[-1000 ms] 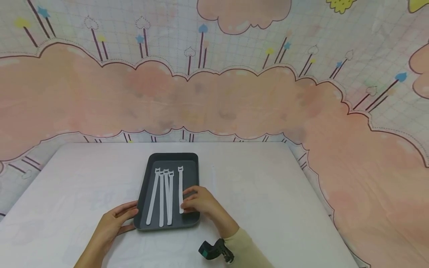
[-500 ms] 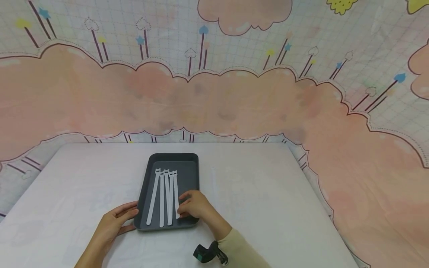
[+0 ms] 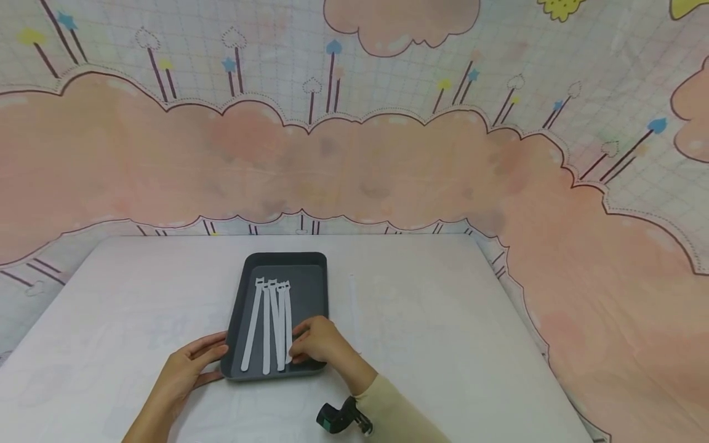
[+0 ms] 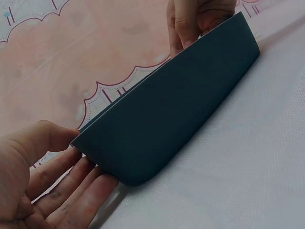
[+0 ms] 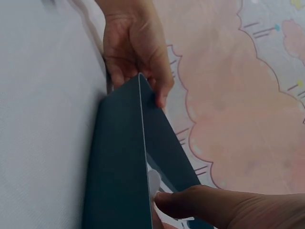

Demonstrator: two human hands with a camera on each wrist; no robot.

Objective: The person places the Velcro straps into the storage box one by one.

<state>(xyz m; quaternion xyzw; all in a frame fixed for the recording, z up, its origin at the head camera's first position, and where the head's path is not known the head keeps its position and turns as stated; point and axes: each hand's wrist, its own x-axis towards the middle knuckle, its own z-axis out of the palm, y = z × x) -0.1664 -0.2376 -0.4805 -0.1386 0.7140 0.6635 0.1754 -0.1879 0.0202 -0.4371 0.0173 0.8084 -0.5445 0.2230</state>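
A dark grey tray [image 3: 312, 295] lies on the table and holds several white strap-like cable ties [image 3: 252, 326], side by side with their slotted heads at the far end. My left hand [image 3: 191, 363] grips the tray's near left side; in the left wrist view the thumb [image 4: 52, 136] is at the rim and the fingers lie against the outer wall. Inside the tray, my right hand [image 3: 321, 341] pinches the lower end of the rightmost cable tie [image 3: 288, 314]. The right wrist view shows the right thumb [image 5: 190, 202] at a tie's rounded white end [image 5: 154, 181]; the wall hides the rest.
The tray stands on a white-covered table [image 3: 432, 320]. A patterned backdrop [image 3: 354, 166] with peach clouds rises behind the table and down its right side. A black wrist camera [image 3: 340, 417] sits at the right sleeve [image 3: 393, 412].
My right hand has brought the rightmost cable tie leftward, from apart to right beside the others, and slightly nearer. My left hand and the tray have stayed in place.
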